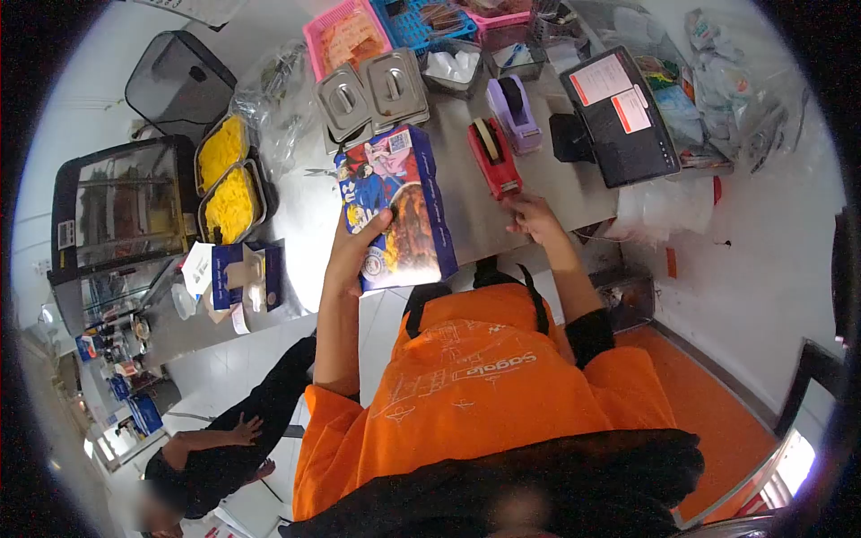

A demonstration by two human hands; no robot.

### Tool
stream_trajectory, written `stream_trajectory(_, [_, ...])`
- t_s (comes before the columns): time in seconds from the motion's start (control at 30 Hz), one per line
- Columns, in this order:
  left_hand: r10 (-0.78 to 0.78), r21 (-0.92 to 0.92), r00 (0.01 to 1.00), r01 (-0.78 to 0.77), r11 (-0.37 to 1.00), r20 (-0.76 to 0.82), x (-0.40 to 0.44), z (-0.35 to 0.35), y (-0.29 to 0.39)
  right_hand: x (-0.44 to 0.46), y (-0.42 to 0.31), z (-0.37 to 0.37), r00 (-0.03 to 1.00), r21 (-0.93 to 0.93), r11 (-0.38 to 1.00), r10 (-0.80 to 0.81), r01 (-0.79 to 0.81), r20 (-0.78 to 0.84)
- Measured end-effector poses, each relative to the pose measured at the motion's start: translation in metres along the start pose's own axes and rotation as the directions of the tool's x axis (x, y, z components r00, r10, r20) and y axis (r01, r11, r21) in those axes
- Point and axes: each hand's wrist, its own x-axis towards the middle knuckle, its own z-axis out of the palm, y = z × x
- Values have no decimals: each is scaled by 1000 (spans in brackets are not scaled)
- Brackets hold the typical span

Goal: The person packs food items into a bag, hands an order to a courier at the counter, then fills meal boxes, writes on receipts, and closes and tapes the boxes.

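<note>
My left hand [354, 247] is wrapped around a printed cardboard food box [408, 206], with the thumb over its front. The box is blue with cartoon figures and a food picture, and it is tilted above the steel table's front edge. My right hand [535, 220] is at the near end of a red tape dispenser [493, 160], fingers curled and pinched together. Whether a piece of tape is between them is too small to see. Beside that dispenser stands a purple tape dispenser [516, 114] with a dark roll.
Lidded steel containers [395, 88] and pink and blue baskets [421, 24] line the back. A tablet on a stand [619, 117] is at right. To the left are trays of yellow food [231, 204], a glass display case [126, 206] and an opened box [247, 278]. Another person [220, 444] is at lower left.
</note>
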Motion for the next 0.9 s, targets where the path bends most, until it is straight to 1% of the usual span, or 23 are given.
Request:
stream_trajectory(0.03, [1, 6, 1000, -1, 1000, 5, 1, -3, 1, 3, 1, 4, 994, -34, 995, 93, -91, 55])
stream_trajectory(0.07, [4, 15, 1000, -4, 1000, 12, 3, -5, 5, -10, -14, 18, 988, -101, 995, 40, -25, 149])
stream_trajectory(0.13, [22, 35, 999, -23, 999, 42, 2, -7, 16, -44, -55, 39, 940, -228, 966, -40, 123, 339])
stream_trajectory(0.17, [17, 41, 999, -19, 999, 50, -2, -8, 15, -63, -81, 45, 862, -114, 972, -123, 203, 492])
stream_trajectory(0.2, [-26, 69, 997, 21, 997, 69, -1, -15, 16, -84, -109, 51, 758, 16, 966, -213, 259, 616])
stream_trajectory(0.23, [-60, 51, 995, 56, 997, 83, -4, -13, 20, -98, -132, 56, 631, 154, 942, -316, 299, 708])
stream_trajectory(0.33, [-37, 4, 989, 37, 999, 144, -12, -9, 24, -120, -170, 84, 511, 25, 825, -373, 565, 774])
stream_trajectory(0.4, [-34, -34, 986, 40, 999, 164, -20, -7, 27, -114, -170, 92, 550, -25, 833, -342, 552, 762])
stream_trajectory(0.5, [-2, -33, 978, 9, 999, 207, -25, -9, 28, -114, -170, 99, 597, -86, 839, -305, 537, 742])
stream_trajectory(0.6, [-28, 14, 985, 26, 1000, 169, -29, -13, 27, -112, -166, 105, 642, -151, 827, -290, 541, 710])
stream_trajectory(0.63, [-12, 19, 986, 9, 1000, 169, -29, -13, 27, -111, -166, 107, 656, -175, 819, -288, 546, 697])
stream_trajectory(0.73, [25, 32, 987, -30, 999, 157, -32, -10, 28, -108, -166, 113, 670, -221, 772, -325, 595, 668])
stream_trajectory(0.83, [26, 41, 991, -31, 999, 134, -34, -10, 28, -105, -163, 112, 665, -206, 780, -326, 590, 672])
stream_trajectory(0.9, [8, 43, 992, -13, 999, 124, -37, -12, 27, -103, -157, 113, 684, -231, 793, -291, 563, 668])
